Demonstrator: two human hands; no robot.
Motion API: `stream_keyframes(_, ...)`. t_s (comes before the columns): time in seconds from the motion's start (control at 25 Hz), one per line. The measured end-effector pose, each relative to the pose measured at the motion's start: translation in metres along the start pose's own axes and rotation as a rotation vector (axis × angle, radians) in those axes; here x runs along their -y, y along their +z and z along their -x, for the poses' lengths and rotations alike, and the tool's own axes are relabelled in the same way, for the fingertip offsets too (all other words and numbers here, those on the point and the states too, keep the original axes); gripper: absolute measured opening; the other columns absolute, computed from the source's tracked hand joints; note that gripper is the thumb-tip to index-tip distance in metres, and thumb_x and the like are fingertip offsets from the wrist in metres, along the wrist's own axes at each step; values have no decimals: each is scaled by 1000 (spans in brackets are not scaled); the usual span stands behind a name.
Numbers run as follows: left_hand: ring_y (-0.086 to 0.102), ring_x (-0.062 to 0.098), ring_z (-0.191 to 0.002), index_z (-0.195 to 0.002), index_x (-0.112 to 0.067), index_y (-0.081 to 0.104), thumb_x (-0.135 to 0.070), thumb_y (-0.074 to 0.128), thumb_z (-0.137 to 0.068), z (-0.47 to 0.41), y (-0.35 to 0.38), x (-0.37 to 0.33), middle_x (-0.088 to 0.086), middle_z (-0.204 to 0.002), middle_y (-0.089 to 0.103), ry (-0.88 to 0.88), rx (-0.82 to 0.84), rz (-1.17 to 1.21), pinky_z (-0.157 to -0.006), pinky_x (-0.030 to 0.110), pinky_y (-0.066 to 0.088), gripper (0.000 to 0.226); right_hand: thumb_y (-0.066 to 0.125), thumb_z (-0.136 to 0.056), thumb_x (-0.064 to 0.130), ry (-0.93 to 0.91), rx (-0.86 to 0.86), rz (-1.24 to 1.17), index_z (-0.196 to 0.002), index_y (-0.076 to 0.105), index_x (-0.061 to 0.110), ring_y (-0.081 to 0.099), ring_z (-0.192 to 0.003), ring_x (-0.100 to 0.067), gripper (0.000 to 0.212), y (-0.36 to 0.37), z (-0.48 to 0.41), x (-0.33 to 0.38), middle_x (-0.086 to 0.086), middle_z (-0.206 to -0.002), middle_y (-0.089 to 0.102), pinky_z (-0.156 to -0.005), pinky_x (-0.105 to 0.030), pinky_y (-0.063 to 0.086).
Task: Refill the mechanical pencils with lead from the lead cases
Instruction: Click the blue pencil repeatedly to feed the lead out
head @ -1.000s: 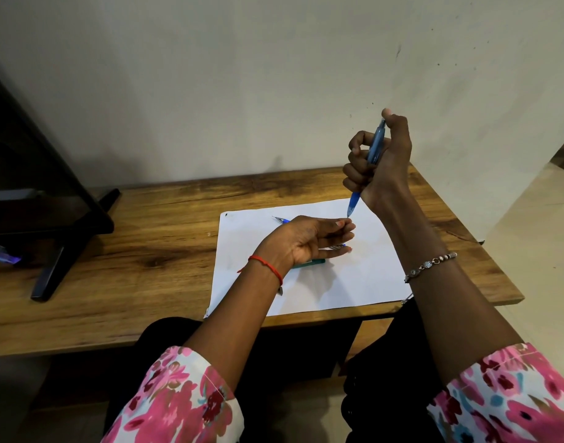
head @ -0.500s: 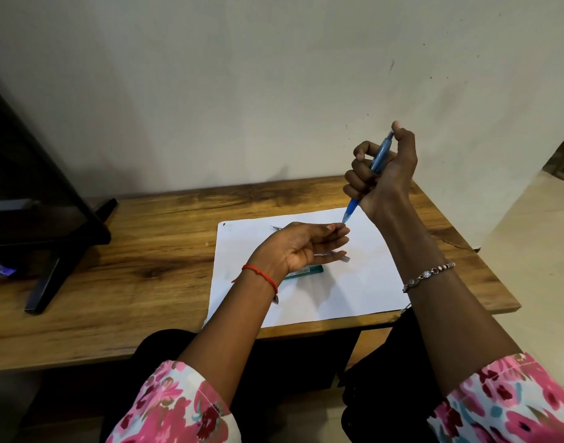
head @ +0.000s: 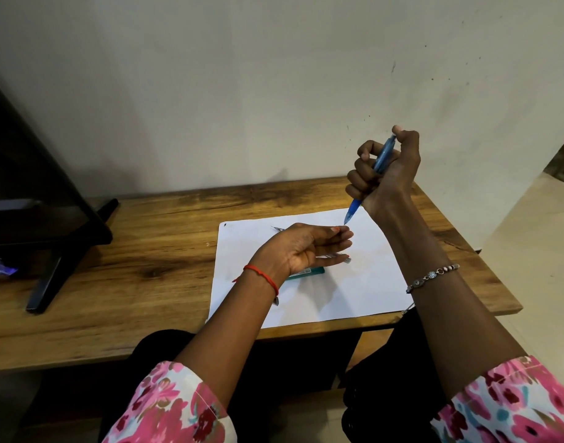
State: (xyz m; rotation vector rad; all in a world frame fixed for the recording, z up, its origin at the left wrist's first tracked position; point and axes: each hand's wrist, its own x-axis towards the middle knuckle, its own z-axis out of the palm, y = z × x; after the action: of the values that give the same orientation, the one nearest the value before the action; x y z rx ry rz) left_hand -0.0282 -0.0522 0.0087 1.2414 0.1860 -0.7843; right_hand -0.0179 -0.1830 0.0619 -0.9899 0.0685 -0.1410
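"What's the right hand (head: 386,174) got?"

"A blue mechanical pencil (head: 382,158), gripped in the fist, thumb over its top end, tip pointing down just above the left hand (head: 301,247)."

"And that one?"

"Palm up, fingers relaxed, over the white sheet (head: 354,289) on the wooden table (head: 146,251). A green lead case (head: 311,272) shows from beneath it, on the near side."

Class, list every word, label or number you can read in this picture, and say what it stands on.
None can be read.
The lead case has a pale label, too blurred to read.
The paper has a dark corner mark, too small to read.
The pencil shows no print.
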Motion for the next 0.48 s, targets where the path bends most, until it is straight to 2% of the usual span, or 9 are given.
stream_keyframes(0.2,69,15,-63,-84,-1,65,-8,53,-91,1,0,0,7,-71,72,-7,-3,2,-67,34,58,16,26,-93,55,25,3,10,-57,44,9,20,-33,-7,61,-1,0,-3,6,-35,25,-41,-15,19)
stream_keyframes(0.48,69,15,-62,-84,-1,65,-9,52,-92,1,0,0,7,-70,72,-8,-6,4,-64,33,58,17,26,-93,50,15,-19,15,-54,41,10,18,-33,-8,57,1,0,-2,6,-35,23,-42,-14,18)
